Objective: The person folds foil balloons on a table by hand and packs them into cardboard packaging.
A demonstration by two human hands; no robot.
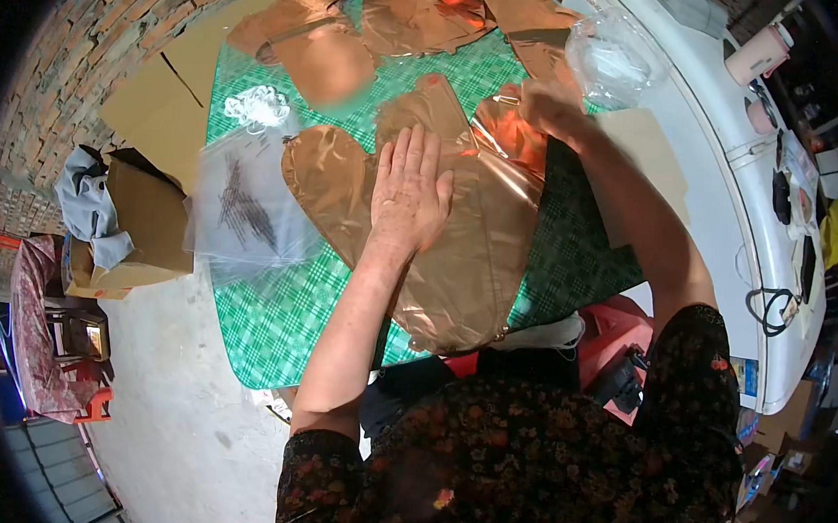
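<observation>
Bronze sleeved piece (471,275) lies flat on the bench (262,348), right under L hand (410,188), most of its body to the right of that hand & nearer the wearer. Hands apart: L hand palm down, fingers straight & close together, clamped on nothing; R hand (551,110) over by the far right edge, next to a crumpled orange-lit fold (513,137), too blurred to tell if it grips. To do this well, I'd press w/ the whole palm, not fingertips, b/c thin slick mat'l would prob. skid or dent; pressure light, L hand near where R hand works, smoothing outward so creases don't get trapped. Mat'l: glossy film or coated cloth, can't tell which; fine wrinkles, bright streaks along folds. Shape: wide body w/ rounded sleeve-like lobe (323,172) just left of L hand. Bench top: green check, slight sheen. Left of L hand: clear plastic bags (253,196), limp, w/ dark marks; beyond them a frilly white bundle (258,106), poss. elastic. Beyond both hands: more copper pieces (411,23), same shine. Right of R hand: crinkly clear plastic (613,56) & tan cardboard (645,156), matte, flat, stiff-looking.
</observation>
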